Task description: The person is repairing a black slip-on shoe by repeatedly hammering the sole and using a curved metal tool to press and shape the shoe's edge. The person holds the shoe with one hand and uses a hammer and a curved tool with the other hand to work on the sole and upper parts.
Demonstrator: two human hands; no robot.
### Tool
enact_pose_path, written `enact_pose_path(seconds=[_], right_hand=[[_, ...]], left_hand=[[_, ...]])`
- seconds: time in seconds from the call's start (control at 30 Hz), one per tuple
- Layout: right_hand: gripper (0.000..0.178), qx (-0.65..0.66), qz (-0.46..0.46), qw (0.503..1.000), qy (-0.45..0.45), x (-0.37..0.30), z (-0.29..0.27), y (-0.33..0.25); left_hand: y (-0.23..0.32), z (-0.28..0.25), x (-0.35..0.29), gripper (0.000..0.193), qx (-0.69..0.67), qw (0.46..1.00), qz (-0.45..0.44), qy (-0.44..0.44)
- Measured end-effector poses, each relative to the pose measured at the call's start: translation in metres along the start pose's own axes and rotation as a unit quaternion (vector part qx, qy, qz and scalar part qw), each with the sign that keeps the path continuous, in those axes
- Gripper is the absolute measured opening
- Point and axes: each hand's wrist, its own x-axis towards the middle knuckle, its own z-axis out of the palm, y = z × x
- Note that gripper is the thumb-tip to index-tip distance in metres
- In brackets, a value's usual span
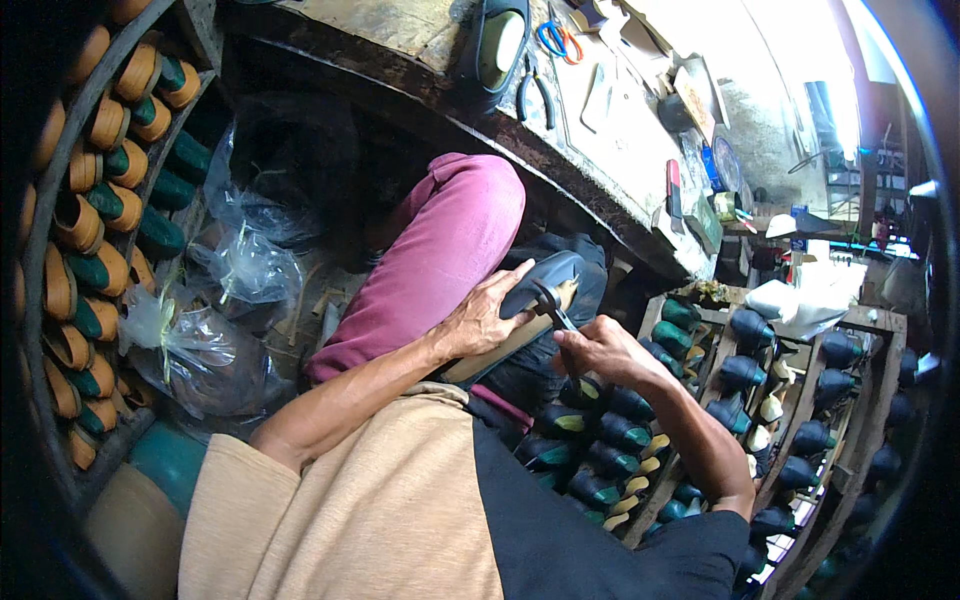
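Observation:
My left hand (487,318) grips a dark shoe (552,272) on my lap, its fingers spread along the side of the upper. The shoe's pale underside (515,347) faces partly toward me. In my right hand (607,350) is a metal tool that looks like a pair of pincers (556,308). Its curved dark jaws touch or lie very near the shoe's edge; which of the two I cannot tell. Part of its handle shows below my fist. A dark cloth or apron (590,258) lies under and behind the shoe.
A worn workbench (620,150) stands ahead, with blue-and-orange scissors (560,42), pliers (536,95) and a dark sandal (497,50). Racks of tan shoes (75,222) stand left, dark shoes on lasts (742,372) right. Clear plastic bags (215,350) lie on the floor at left.

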Motion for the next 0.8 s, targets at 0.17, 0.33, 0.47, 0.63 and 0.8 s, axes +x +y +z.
enact_pose_path(seconds=[0.17,0.33,0.47,0.63,0.8], right_hand=[[0.055,-0.177,-0.069,0.979,0.077,0.010,0.004,-0.004],[0.052,-0.240,-0.120,0.958,0.100,0.012,0.000,-0.010],[0.056,-0.345,-0.138,0.923,0.096,0.014,-0.008,-0.013],[0.058,-0.284,-0.183,0.937,0.088,0.021,-0.023,-0.009],[0.058,-0.256,-0.202,0.942,0.074,0.034,-0.037,0.010]], left_hand=[[-0.006,0.003,-0.002,0.086,-0.001,0.999,-0.040,-0.001],[-0.005,0.007,-0.004,0.086,0.002,0.999,-0.030,0.032],[-0.005,0.005,-0.005,0.090,0.008,0.999,-0.037,0.038],[-0.005,0.000,0.002,0.092,-0.003,0.999,-0.045,0.017],[0.001,0.001,0.012,0.096,-0.018,0.999,-0.032,0.026]])
